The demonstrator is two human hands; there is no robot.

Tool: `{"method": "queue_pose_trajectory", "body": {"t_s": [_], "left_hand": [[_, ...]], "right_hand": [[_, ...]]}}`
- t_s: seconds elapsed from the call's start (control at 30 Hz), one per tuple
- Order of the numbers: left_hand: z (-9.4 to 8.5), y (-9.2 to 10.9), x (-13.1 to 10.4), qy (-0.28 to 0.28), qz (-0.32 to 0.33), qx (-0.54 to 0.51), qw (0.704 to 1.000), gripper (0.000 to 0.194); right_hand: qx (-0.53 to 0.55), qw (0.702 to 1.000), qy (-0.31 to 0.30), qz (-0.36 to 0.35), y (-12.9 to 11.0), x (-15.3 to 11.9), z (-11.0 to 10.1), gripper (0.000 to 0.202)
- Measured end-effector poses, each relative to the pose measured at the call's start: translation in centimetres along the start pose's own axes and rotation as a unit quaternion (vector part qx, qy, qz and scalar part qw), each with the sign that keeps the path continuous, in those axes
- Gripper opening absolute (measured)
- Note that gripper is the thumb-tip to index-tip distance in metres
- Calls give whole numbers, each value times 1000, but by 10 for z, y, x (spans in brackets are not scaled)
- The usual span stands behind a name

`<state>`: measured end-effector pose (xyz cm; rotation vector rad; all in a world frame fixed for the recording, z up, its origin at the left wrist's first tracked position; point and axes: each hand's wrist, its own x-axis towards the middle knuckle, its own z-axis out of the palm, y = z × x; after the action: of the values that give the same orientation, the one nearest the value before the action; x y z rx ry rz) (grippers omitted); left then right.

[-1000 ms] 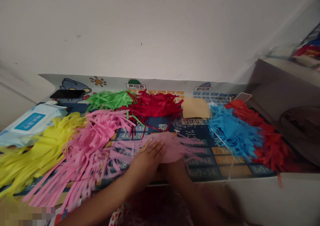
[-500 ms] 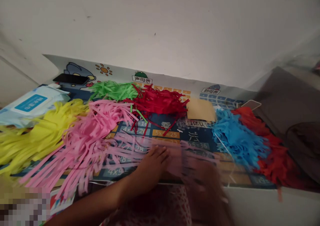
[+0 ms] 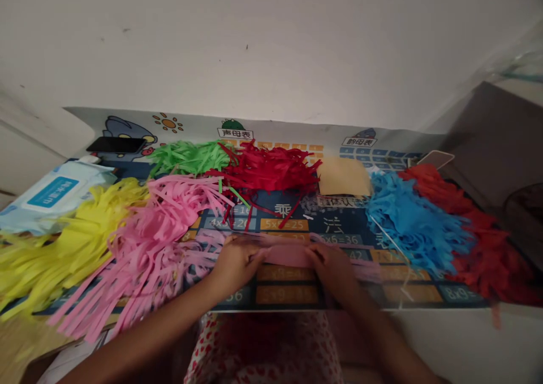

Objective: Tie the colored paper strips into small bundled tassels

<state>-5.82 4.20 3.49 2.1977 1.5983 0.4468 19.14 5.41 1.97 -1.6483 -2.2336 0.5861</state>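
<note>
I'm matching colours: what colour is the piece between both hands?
The piece is pink; head view.

On the mat, "声母表" is printed beyond the left hand, "韵母表" beyond the right hand; "乘", "法", "4x5=20" and "5x5=25" are read nearer them, "8x9=" right of both. Left of the hands, "纯水湿巾" is apparently printed on the pack.

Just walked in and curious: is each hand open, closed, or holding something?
Left hand: closed, holding one end of the pink piece.
Right hand: closed, holding its other end.
</note>
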Motion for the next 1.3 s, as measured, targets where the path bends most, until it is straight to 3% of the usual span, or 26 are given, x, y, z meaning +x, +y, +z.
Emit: {"method": "queue_pose_trajectory", "body": {"t_s": [0.27, 0.77, 0.83, 0.9, 1.0, 1.1, 1.2, 1.3], "left_hand": [[8, -4, 30, -51, -61, 96, 992, 26], [7, -1, 34, -70, -59, 155, 984, 21], [5, 0, 34, -29, -22, 163, 986, 18], [4, 0, 34, 10, 65, 171, 983, 23], [2, -1, 34, -28, 197, 180, 963, 19], [0, 0, 32, -80, 255, 188, 945, 17], [-2, 6, 28, -76, 254, 192, 945, 17], [1, 12, 26, -51, 236, 200, 950, 25]], "right_hand": [[-39, 999, -3, 19, 3, 23, 5, 21], [-48, 998, 2, 30, 3, 25, 12, 17], [-29, 999, -7, 35, 6, 27, 9, 12], [-8, 998, -13, 53, 14, 28, 0, 8], [-32, 996, 56, 58, 25, 20, -21, 17], [-107, 983, 140, -49, 22, 0, -33, 25], [-155, 962, 101, -200, 9, -18, -24, 20], [-156, 956, 105, -225, 7, -16, -7, 18]]}}
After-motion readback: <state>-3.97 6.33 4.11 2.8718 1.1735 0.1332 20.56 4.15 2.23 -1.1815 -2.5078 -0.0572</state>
